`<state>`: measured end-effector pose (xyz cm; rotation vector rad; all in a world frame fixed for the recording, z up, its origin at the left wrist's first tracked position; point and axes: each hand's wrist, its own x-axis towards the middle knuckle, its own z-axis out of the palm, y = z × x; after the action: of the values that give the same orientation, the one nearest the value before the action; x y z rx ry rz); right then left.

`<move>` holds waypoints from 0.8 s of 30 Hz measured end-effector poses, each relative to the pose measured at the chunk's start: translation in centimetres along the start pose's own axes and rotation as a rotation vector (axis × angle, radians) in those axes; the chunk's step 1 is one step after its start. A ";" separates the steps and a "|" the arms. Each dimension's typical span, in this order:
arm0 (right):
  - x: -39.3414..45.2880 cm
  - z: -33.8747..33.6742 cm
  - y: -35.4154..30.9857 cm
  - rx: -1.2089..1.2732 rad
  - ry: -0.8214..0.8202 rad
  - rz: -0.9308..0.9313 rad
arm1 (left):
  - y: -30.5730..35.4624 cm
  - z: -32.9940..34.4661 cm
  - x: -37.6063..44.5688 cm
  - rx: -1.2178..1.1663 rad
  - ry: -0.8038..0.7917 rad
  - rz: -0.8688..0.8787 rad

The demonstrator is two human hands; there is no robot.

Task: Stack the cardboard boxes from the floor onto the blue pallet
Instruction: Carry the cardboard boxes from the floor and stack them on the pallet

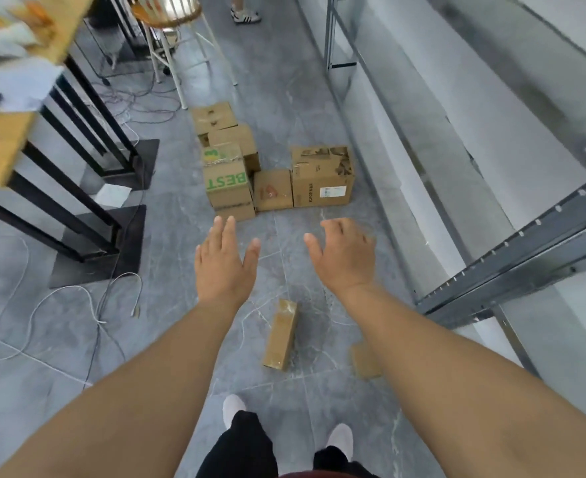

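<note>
Both hands were empty and reached forward over the grey tiled floor (167, 257): the left hand (221, 267) flat with fingers straight and together, the right hand (345, 255) spread wide with its fingers bent downward. Ahead lay the cluster of brown cardboard boxes, among them a taped box printed "BEST" in green (228, 184), a small plain box (272, 189) just beside it, and a larger torn-topped box with a white label (322, 177). A narrow brown box (281, 334) lay alone near the feet. No blue pallet was in view. The sound approach seemed to be stepping closer, crouching, and taking one box by opposite sides, choosing a larger one first as a stable base, minding the loose white cables (60, 298) on the floor.
</note>
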<state>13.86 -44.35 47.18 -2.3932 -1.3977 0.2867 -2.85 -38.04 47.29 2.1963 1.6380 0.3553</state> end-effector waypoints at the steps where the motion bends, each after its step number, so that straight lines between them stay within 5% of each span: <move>1: 0.5 0.2 -0.7 -0.005 0.000 -0.014 | -0.6 -0.3 0.4 -0.006 0.004 -0.009; 17: 10.7 8.6 -22.9 -0.094 0.068 0.063 | -18.2 -10.2 16.7 -0.052 -0.039 0.052; 24: 14.8 9.8 -27.1 -0.125 0.104 0.090 | -21.8 -11.0 21.7 -0.110 -0.071 0.040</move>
<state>-3.88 -17.39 49.04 -2.5364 -1.2992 0.0980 -19.91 -10.22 47.08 2.1377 1.5036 0.3652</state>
